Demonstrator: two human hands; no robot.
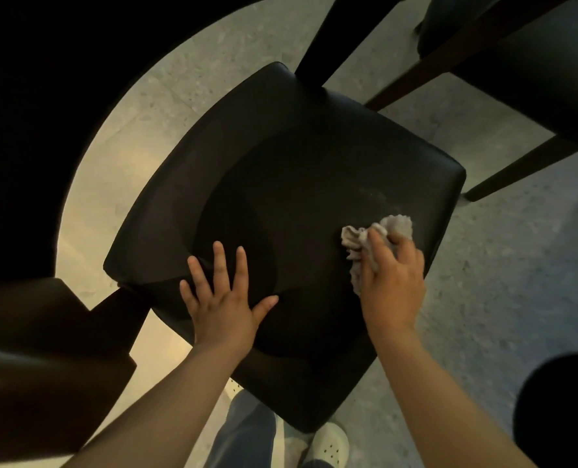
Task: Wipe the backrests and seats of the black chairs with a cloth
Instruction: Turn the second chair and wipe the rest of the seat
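A black padded chair seat (291,184) fills the middle of the head view, seen from above. My left hand (221,305) lies flat on its near left part with the fingers spread, holding nothing. My right hand (390,282) presses a crumpled grey cloth (368,236) onto the near right part of the seat, close to the right edge. A faint pale smear shows on the seat just beyond the cloth. The chair's backrest is not clearly visible.
A second black chair (534,79) with dark wooden legs stands at the upper right. A dark round table edge (27,130) curves along the left. Dark furniture (44,359) sits at lower left. Speckled grey floor (500,265) surrounds the chair; my white shoe (328,444) is below.
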